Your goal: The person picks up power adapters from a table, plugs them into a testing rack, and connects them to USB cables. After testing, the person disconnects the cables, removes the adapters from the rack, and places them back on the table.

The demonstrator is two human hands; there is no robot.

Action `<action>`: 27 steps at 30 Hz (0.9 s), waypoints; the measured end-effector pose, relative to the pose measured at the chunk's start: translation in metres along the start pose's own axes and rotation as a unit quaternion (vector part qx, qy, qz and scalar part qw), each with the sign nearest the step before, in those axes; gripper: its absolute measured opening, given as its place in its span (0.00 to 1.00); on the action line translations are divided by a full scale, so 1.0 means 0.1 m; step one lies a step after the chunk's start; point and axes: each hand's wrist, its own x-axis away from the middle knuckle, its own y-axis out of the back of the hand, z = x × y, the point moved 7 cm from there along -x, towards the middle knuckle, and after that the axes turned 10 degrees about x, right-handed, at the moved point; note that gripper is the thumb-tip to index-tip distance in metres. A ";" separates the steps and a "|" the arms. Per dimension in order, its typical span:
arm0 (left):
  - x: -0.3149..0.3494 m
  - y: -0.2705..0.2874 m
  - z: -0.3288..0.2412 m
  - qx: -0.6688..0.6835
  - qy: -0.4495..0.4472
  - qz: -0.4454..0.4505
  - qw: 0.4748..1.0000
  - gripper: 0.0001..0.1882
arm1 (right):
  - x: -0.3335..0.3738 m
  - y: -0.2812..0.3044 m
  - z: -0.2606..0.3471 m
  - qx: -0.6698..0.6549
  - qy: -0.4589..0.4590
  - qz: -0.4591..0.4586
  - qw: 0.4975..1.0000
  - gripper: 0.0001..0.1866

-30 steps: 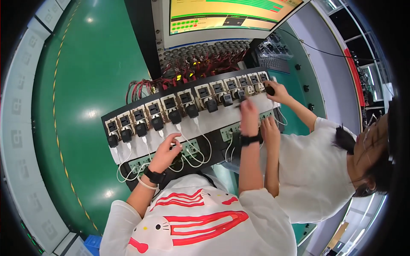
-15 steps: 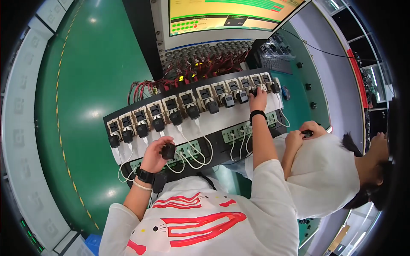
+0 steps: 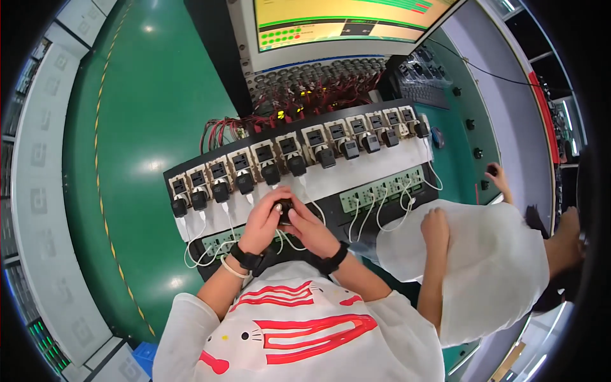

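My left hand and my right hand meet in front of my chest, and both are closed around one small black adapter. They hover just below the long black test rack. Its row of sockets carries several plugged-in black adapters. White cables hang from the rack's white strip down to a lower row of green ports. Both of my wrists wear black bands.
A monitor with green and yellow fields stands behind the rack, above a tangle of red wires. A co-worker in white stands at my right, one hand near the rack's right end. Green floor lies to the left.
My right hand has pulled back from the right end of the socket row and joined my left hand on the black adapter. The co-worker's hands have moved off the rack.
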 end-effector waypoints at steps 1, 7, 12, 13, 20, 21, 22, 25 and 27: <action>-0.04 -0.08 -0.10 -0.106 -0.059 0.019 0.992 0.17 | -0.02 0.07 -0.12 -0.088 -0.019 -0.043 0.995 0.25; -0.10 -0.06 0.06 -0.056 0.010 -0.023 0.998 0.22 | 0.04 1.12 0.23 -0.019 -0.010 -0.224 0.974 0.22; 0.02 0.05 0.08 -0.042 0.025 -0.029 0.998 0.19 | 0.54 3.25 0.99 0.237 0.232 -0.631 0.702 0.24; 0.04 0.08 0.11 -0.044 0.022 -0.025 0.998 0.19 | 0.56 3.52 0.96 0.250 0.202 -0.649 0.689 0.25; 0.24 0.35 0.30 -0.077 0.144 -0.060 0.985 0.17 | 0.23 3.79 0.95 0.463 0.089 -0.588 0.657 0.25; 0.25 0.36 0.34 -0.069 0.138 -0.063 0.986 0.17 | 0.20 3.75 0.98 0.493 0.083 -0.569 0.653 0.25; 0.27 0.37 0.37 -0.060 0.133 -0.065 0.987 0.16 | 0.13 3.77 0.99 0.560 0.105 -0.545 0.615 0.25; 0.26 0.34 0.35 -0.081 0.144 -0.067 0.984 0.15 | 0.06 3.57 0.98 0.613 0.086 -0.542 0.569 0.25; 0.22 0.27 0.28 -0.076 0.129 -0.060 0.987 0.14 | 0.11 3.72 0.91 0.527 0.080 -0.573 0.623 0.26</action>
